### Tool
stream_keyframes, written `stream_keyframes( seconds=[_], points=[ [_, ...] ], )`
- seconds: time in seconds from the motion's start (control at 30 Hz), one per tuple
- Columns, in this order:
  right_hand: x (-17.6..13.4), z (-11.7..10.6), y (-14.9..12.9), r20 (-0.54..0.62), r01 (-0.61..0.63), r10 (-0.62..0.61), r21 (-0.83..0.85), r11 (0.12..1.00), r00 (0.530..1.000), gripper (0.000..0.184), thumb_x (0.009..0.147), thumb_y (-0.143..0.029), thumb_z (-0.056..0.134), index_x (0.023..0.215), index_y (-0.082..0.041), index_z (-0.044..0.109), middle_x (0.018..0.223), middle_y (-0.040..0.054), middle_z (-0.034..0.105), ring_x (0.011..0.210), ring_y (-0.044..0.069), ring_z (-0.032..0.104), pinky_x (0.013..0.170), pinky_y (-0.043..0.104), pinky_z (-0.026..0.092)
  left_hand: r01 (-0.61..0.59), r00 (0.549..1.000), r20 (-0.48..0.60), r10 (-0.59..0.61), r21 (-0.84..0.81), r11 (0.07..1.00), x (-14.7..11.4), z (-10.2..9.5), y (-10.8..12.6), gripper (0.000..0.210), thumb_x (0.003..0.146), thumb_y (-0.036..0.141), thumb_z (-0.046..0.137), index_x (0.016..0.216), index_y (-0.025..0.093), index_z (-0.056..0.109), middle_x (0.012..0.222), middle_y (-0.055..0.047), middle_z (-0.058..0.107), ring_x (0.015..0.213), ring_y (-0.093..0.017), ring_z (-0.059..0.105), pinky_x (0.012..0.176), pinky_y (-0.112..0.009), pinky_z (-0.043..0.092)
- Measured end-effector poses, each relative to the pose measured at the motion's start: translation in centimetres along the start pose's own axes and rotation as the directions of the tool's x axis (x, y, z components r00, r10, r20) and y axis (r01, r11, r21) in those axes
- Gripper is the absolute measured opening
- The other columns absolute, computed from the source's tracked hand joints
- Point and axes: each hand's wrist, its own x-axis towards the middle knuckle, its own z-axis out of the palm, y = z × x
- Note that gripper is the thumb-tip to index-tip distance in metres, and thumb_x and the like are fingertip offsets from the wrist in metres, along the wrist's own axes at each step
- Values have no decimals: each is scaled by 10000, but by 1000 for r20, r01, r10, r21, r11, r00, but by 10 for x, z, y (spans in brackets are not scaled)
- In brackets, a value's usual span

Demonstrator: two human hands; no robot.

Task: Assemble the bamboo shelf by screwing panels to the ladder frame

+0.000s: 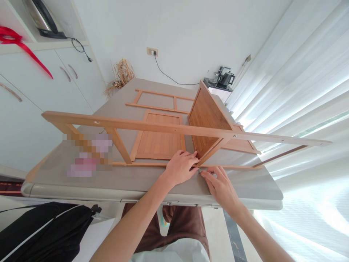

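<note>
A long wooden ladder-like side frame (148, 126) stands on its edge across the front of the table, with screw holes and metal fittings along its upper rail. Behind it a slatted wooden panel (208, 116) stands upright and meets the frame at a crosspiece. My left hand (180, 169) is closed round the frame's lower rail at the panel's bottom corner. Just to the right, my right hand (219, 183) pinches a small, thin metal piece (199, 170) against the near side of that rail. Its exact kind is too small to make out.
Flat on the table (109, 185) lie a wooden panel (160, 134), another ladder-like frame (155, 106) and a further panel (240, 140). Blurred packets (87, 165) sit at left. A kettle set (223, 78) stands beyond; a black bag (43, 229) is below left.
</note>
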Motion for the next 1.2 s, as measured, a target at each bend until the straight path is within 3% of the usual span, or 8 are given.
stream_keyframes(
  seconds=[0.43, 0.67, 0.83, 1.03, 1.2],
  points=[
    [-2, 3, -3, 20, 15, -12, -176, 984, 1000, 263, 908, -45, 477, 1046, -179, 656, 932, 84, 543, 866, 209, 492, 784, 347, 436, 1, 1000, -3, -1, -9, 1000, 0, -2, 1, 173, 923, 347, 596, 1005, 215, 672, 1283, -41, 658, 1064, -198, 623, 997, -381, 383],
    [-1, 3, -4, -14, 37, -40, -177, 984, 999, 234, 924, -74, 505, 1068, -180, 655, 955, 83, 604, 896, 214, 519, 809, 365, 428, 6, 1000, -26, -7, -16, 1000, 0, 0, 1, 129, 900, 312, 617, 964, 216, 673, 1248, -43, 677, 1037, -198, 632, 982, -390, 392],
    [-1, 5, 1, -54, 19, -23, -69, 997, 998, 153, 935, -137, 551, 1015, -198, 667, 904, 55, 640, 910, 208, 554, 842, 380, 433, 6, 999, -38, -7, -29, 1000, 0, 1, 1, 106, 903, 274, 590, 935, 215, 672, 1232, -37, 685, 1020, -191, 636, 966, -385, 404],
    [-4, 12, 10, -47, -102, 110, 152, 983, 993, 143, 945, -194, 553, 994, -222, 685, 924, 64, 613, 893, 203, 564, 811, 369, 483, 28, 998, -62, -29, -22, 999, 2, 2, 3, 84, 882, 265, 606, 885, 217, 674, 1205, -28, 698, 983, -188, 644, 974, -389, 408],
    [-7, 15, 11, -16, -132, 138, 191, 973, 990, 175, 962, -202, 534, 1043, -245, 682, 882, 48, 612, 862, 198, 559, 795, 375, 481, 35, 996, -76, -36, -14, 999, 3, 5, 4, 59, 844, 237, 630, 877, 217, 674, 1228, -25, 689, 983, -199, 647, 984, -401, 411]
  ],
)
